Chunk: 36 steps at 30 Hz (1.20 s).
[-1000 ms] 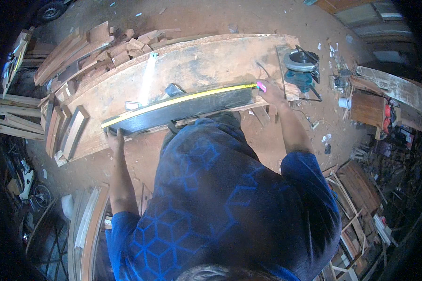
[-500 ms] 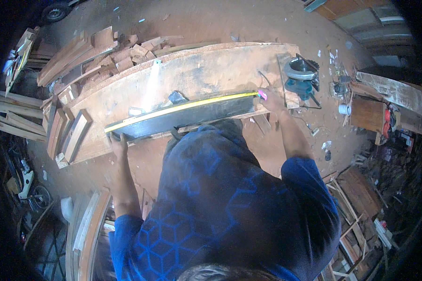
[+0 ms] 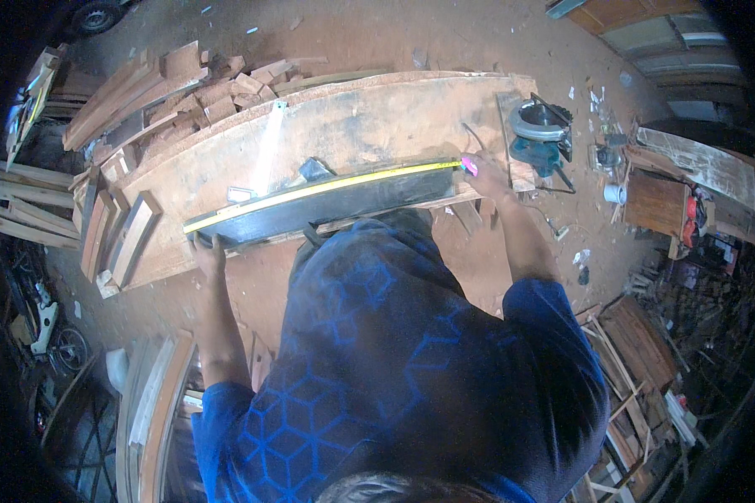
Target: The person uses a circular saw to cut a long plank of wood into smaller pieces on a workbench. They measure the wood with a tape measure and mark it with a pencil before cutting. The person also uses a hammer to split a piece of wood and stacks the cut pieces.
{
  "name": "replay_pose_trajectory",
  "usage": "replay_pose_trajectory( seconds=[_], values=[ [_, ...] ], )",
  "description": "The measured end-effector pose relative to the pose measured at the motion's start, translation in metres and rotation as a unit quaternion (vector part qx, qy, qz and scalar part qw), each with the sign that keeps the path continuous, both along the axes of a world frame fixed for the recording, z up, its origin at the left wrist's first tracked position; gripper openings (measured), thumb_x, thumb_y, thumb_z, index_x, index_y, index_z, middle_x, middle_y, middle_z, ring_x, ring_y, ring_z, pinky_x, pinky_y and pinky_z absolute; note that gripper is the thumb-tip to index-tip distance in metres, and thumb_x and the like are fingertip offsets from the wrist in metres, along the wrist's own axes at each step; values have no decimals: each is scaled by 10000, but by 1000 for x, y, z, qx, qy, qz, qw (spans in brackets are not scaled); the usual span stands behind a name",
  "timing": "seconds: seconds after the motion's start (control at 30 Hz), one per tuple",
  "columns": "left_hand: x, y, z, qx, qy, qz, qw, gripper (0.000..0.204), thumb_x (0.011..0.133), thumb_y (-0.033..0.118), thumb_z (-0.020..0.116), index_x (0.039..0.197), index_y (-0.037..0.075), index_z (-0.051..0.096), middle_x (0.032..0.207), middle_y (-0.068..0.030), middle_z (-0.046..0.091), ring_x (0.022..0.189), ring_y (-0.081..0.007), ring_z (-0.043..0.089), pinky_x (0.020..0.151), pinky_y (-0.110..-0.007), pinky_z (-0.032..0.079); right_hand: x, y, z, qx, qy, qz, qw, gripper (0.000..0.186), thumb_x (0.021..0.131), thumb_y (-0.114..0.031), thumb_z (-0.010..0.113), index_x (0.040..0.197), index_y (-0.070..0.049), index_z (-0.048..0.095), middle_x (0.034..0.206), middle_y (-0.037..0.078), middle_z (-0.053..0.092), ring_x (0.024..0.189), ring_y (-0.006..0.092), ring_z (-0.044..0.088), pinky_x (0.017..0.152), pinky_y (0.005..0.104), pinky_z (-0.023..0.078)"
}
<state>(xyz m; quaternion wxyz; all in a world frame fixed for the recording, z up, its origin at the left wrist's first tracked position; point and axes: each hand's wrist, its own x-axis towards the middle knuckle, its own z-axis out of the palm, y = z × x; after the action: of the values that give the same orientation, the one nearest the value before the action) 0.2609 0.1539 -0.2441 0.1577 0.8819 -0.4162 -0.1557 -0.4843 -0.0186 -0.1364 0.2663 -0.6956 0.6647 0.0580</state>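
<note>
While the tape [image 3: 327, 186] lay stretched along the far edge of the board [image 3: 335, 208] on the bench [image 3: 377, 121], the right hand [image 3: 488, 176] had its fingers closed round the pink case [image 3: 470, 166] near the board's right end. The left hand [image 3: 209, 254] was at the left end; whether its fingers pinched anything, I could not tell.
</note>
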Motion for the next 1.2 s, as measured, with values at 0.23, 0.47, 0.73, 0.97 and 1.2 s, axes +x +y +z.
replay_pose_trajectory(
  seconds=[0.23,0.47,0.73,0.97,1.2],
  values=[
    [-7,-4,0,-1,11,9,1000,813,879,354,723,1507,-48,400,1577,-319,324,1480,-451,319,1224,-468,290,-6,2,-8,4,-8,-14,1000,592,815,-217,746,1386,-155,601,1341,172,561,1245,390,570,1046,462,484],
    [0,0,0,6,10,11,1000,804,888,357,721,1509,-42,401,1588,-321,302,1483,-446,316,1228,-459,285,-6,0,-14,-12,-19,0,1000,593,806,-213,775,1377,-176,618,1356,175,559,1238,386,579,1036,459,496],
    [2,-1,-1,7,-1,16,1000,792,892,350,721,1502,-49,412,1571,-323,333,1477,-442,328,1225,-457,291,-6,-1,-9,-6,9,17,1000,612,843,-274,752,1418,-163,576,1346,171,563,1252,390,561,1067,478,455],
    [-6,-3,2,5,6,18,1000,793,889,343,723,1497,-61,413,1575,-319,331,1476,-440,329,1223,-460,295,-8,-2,-10,19,-2,6,1000,607,836,-250,764,1415,-198,588,1412,162,524,1274,383,560,1075,450,473],
    [-3,-3,3,23,8,18,1000,796,891,342,725,1502,-56,408,1584,-315,314,1482,-436,322,1224,-461,295,-10,-2,-17,24,-2,-4,1000,619,833,-237,763,1424,-203,581,1425,164,518,1278,383,563,1067,457,482]
  ],
)
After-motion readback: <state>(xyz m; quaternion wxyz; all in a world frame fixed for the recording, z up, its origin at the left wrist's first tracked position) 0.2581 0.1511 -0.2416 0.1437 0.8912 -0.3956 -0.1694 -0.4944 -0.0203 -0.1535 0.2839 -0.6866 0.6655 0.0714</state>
